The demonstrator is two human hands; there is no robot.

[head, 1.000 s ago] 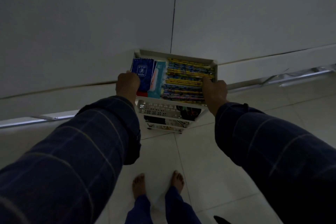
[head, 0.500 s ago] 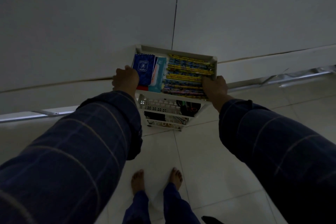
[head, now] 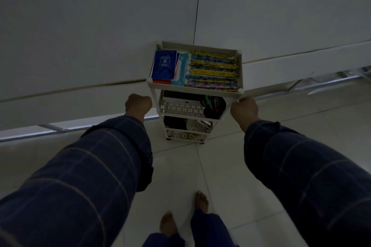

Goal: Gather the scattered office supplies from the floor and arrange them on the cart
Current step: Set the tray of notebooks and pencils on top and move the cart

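Left grip [head: 138,105]: fingers curled into a fist, clutching nothing, just beside the cart's front left post, apart from it.
Right grip [head: 244,108]: curled, knuckles up, at the front right corner of the top tray; whether it touches the rim I cannot tell.
Cart [head: 192,88]: white, tiered, standing on the tiled floor [head: 180,176] against the wall.
Top tray: blue notepad [head: 163,64] at left, a teal packet [head: 180,69] beside it, a row of yellow-and-blue pencils [head: 212,71] filling the right.
Lower tiers: dark items, too dim to name.
Sleeves: dark plaid on both arms.
Feet: bare, near the bottom edge.
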